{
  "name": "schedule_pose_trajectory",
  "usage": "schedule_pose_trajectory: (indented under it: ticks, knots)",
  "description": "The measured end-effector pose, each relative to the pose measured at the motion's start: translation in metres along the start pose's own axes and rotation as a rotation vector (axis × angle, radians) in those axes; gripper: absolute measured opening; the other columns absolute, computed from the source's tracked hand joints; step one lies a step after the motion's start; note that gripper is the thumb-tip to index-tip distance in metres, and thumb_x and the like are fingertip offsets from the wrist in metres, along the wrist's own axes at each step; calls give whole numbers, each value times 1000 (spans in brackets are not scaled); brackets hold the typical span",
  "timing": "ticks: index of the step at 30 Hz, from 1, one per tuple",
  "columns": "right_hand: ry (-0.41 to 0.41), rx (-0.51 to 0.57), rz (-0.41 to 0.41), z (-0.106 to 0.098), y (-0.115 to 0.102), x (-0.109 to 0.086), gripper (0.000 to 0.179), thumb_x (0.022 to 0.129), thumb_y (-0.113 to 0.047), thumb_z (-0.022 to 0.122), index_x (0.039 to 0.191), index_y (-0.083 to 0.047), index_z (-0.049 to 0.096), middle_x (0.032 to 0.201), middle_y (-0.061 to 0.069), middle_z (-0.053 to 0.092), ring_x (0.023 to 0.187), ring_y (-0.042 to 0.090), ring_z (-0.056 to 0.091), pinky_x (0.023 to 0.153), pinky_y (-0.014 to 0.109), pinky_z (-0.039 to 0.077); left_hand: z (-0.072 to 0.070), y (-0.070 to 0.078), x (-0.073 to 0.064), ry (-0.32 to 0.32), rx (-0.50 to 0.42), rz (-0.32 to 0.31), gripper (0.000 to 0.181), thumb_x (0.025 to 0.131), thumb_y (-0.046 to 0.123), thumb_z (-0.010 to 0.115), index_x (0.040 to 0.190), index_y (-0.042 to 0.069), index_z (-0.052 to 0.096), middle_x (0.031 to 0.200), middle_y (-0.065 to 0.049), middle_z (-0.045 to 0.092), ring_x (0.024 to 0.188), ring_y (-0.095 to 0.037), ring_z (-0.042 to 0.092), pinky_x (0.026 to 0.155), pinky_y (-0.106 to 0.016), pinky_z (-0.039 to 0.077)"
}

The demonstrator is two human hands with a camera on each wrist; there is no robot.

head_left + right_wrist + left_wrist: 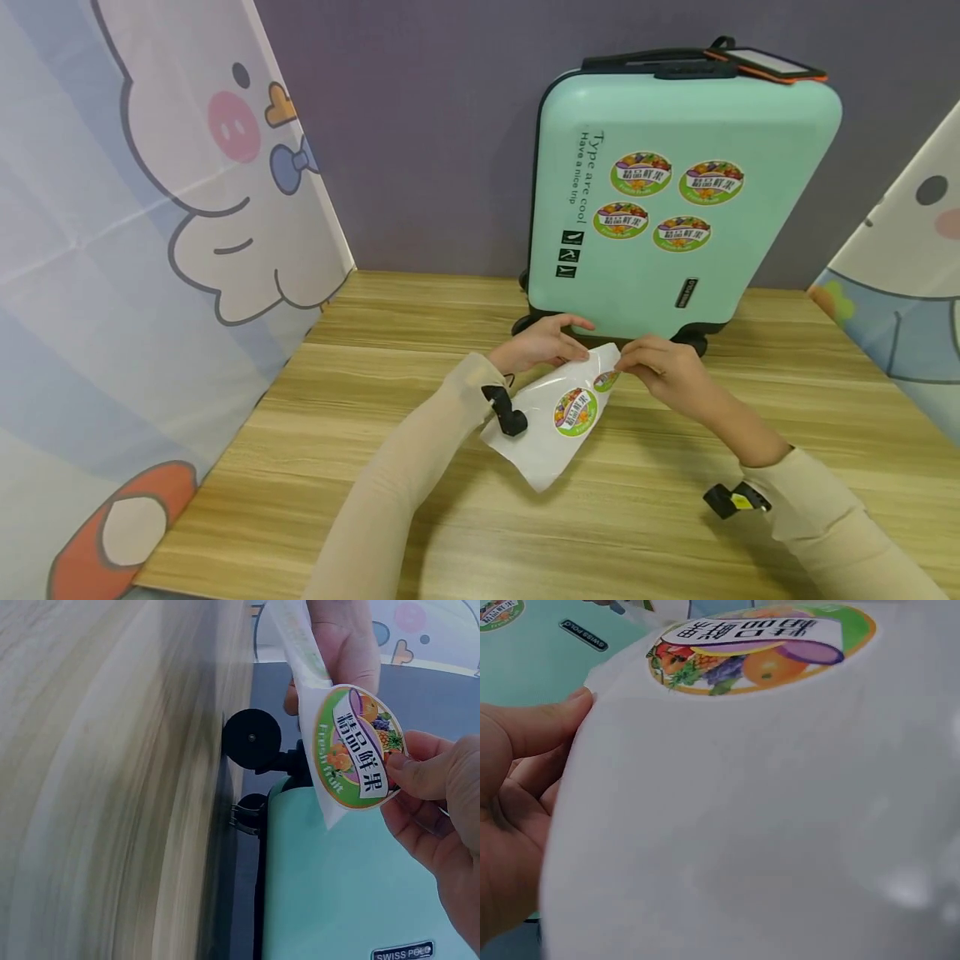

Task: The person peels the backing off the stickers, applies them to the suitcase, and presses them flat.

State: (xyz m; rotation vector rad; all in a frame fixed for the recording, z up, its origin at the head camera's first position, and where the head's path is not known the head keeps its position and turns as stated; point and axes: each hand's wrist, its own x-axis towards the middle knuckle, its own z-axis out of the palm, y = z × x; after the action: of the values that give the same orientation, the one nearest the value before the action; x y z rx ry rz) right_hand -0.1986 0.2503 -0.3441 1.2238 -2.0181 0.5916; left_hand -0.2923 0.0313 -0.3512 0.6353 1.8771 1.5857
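My left hand (542,345) pinches the edge of a white sticker sheet (534,442) between thumb and fingers, holding it above the wooden table. One oval fruit sticker (576,412) lies flat on the sheet. Near the sheet's corner, my right hand (663,371) pinches the rim of a second oval sticker (360,748). In the right wrist view that sticker is over the sheet's edge, its far side against the sheet; how much is lifted I cannot tell. Behind both hands stands a mint-green suitcase (750,275) with several matching stickers on its front.
The suitcase stands on black wheels (253,739) at the back of the wooden table (360,400). An orange-edged tag (768,64) lies on its top by the handle. Cartoon-printed panels (135,275) flank the table, with a grey wall (420,142) behind.
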Motion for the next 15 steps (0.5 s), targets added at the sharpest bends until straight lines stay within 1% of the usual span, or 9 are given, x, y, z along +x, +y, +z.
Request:
schedule_pose_trajectory:
  ticks: [1,2,3,4,6,8,11,15]
  knots:
    - [-4,-1,8,-1,0,0,23,99,-12,62,82,-2,74,87,9,70,72,24,67,62,21,53,0,0,0,3,2,0,52,94,-3,65,142,6,49,103,-16,71,81,-17,66,66,-27,55]
    - [-9,-2,20,-2,0,1,12,93,-2,68,82,-2,74,86,9,70,72,23,67,61,20,52,-1,-1,1,7,4,-1,52,93,-3,65,142,6,49,103,-16,71,81,-16,66,66,-27,55]
    - [-13,-3,32,-4,-1,1,10,85,7,73,83,-2,74,86,8,71,71,22,68,61,20,52,-1,-1,2,9,5,-2,52,93,-3,66,142,5,49,103,-17,71,81,-16,67,66,-27,55]
    - [-16,-2,46,-5,-1,1,19,76,15,76,83,-3,74,85,8,71,70,21,68,61,19,52,-1,-1,3,11,7,-1,52,93,-3,66,142,5,49,103,-17,71,81,-16,67,66,-27,55]
    - [-18,5,70,-7,-2,2,38,59,26,78,83,-3,74,84,7,71,68,19,67,59,17,50,-1,-1,3,14,15,-1,52,93,-3,66,142,5,49,103,-17,72,81,-16,67,66,-27,55]
    - [-17,23,91,-8,-3,3,41,57,28,77,83,-5,74,84,7,71,66,17,66,58,15,48,-2,-2,4,20,21,-3,52,93,-3,66,142,5,50,102,-16,72,81,-16,67,66,-27,55]
    - [-18,42,127,-11,-5,3,42,59,28,77,83,-7,74,84,6,72,66,15,65,58,14,47,-4,-3,3,30,32,-9,52,93,-3,67,141,7,51,101,-15,72,82,-17,68,66,-27,55]
    - [-26,31,205,-16,-6,3,40,62,25,78,82,-10,75,82,4,72,68,12,66,61,11,48,-5,-4,1,34,44,-19,51,92,-4,67,140,8,52,102,-15,73,81,-17,68,65,-27,55]
